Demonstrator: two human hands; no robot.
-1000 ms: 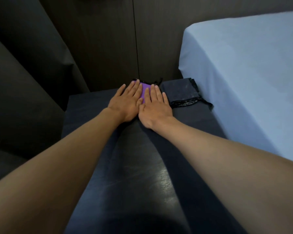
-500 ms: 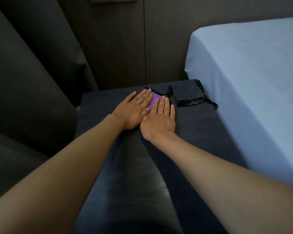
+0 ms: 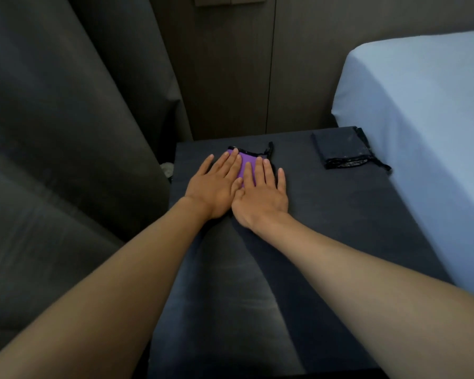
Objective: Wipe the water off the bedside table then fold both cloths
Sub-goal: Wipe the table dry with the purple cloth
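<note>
- On the dark bench (image 3: pixel 340 242) beside the bed (image 3: pixel 422 119), toward its far left part, lies a small folded purple cloth (image 3: pixel 247 163) with a black trim along its far edge.
- The left hand (image 3: pixel 214 187) lies palm down with fingers stretched flat and slightly spread, covering the left side of the purple cloth.
- The right hand (image 3: pixel 262 195) lies palm down just beside it, fingers extended and lightly fanned, resting on the cloth's right side; the two thumbs touch.
- Neither hand pinches anything; both press flat onto the cloth.
- Only a strip of purple shows between the index fingers, so the cloth's full outline is hidden; its far edge, with the trim, runs left to right and rises slightly to the right.
- A loose bit of black trim sticks up at the cloth's far right corner.
- At the bench's far right corner, close against the bed, sits a second, dark cloth (image 3: pixel 340 149), folded into a compact, roughly square pad.
- Its near edge shows a shiny black trim, with a thin tail of it trailing off toward the bed.
- The two cloths lie well apart, with bare bench top between them.
- A grey curtain (image 3: pixel 66 132) hangs to the left of the bench.
</note>
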